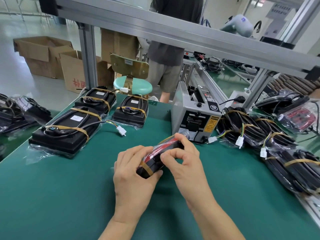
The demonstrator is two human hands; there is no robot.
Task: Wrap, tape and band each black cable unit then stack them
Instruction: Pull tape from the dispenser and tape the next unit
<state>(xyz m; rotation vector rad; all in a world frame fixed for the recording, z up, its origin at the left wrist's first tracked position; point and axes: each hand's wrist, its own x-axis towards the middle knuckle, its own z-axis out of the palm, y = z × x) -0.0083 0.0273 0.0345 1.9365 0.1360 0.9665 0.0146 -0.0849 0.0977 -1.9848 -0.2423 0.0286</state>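
Hands meet above the tabletop (69,196) — left hand (133,177) and right hand (185,163) both grasping the cable unit (161,156) — its length running near-left to far-right.

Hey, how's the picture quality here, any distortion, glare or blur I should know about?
Head view: wide-angle bending curves the silver aluminium frame beam; soft overhead light, faint shadow on the green table mat; glare on the clear plastic wrap; both hands sharp, background slightly soft.

Green stool (133,86) stands beside cardboard boxes (45,54).
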